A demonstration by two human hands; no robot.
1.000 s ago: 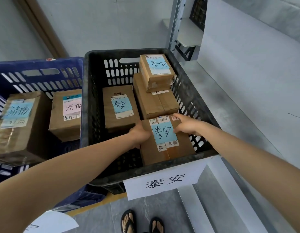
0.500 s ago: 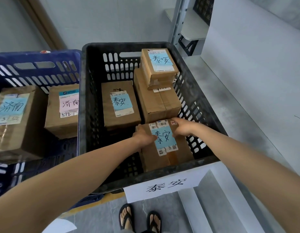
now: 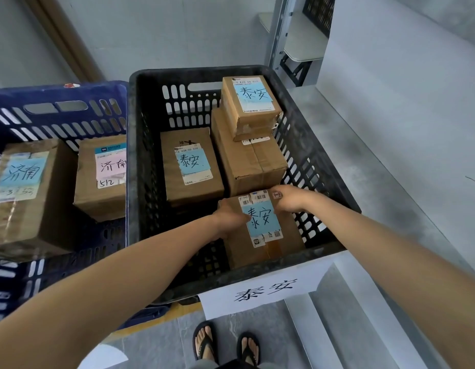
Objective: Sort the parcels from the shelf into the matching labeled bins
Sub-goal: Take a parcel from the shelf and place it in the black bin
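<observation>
A brown cardboard parcel (image 3: 268, 235) with a blue handwritten label sits low in the near right corner of the black slatted bin (image 3: 140, 182), which carries a white paper sign (image 3: 263, 288) on its front. My left hand (image 3: 228, 217) grips the parcel's left top edge, and my right hand (image 3: 289, 198) grips its far right corner. Three other blue-labelled parcels lie in the same bin: one flat at the left (image 3: 191, 166), a larger one behind (image 3: 249, 161), and a small one (image 3: 249, 105) stacked on that.
A blue slatted bin (image 3: 58, 107) stands to the left with two parcels (image 3: 26, 193) (image 3: 103, 177) labelled differently. A grey metal shelf surface (image 3: 390, 169) runs along the right, with an upright post (image 3: 281, 30) behind. My feet in sandals (image 3: 225, 344) are on the floor below.
The parcel has gone lower into the black bin's near right corner, with both hands still on it. The camera has tilted slightly.
</observation>
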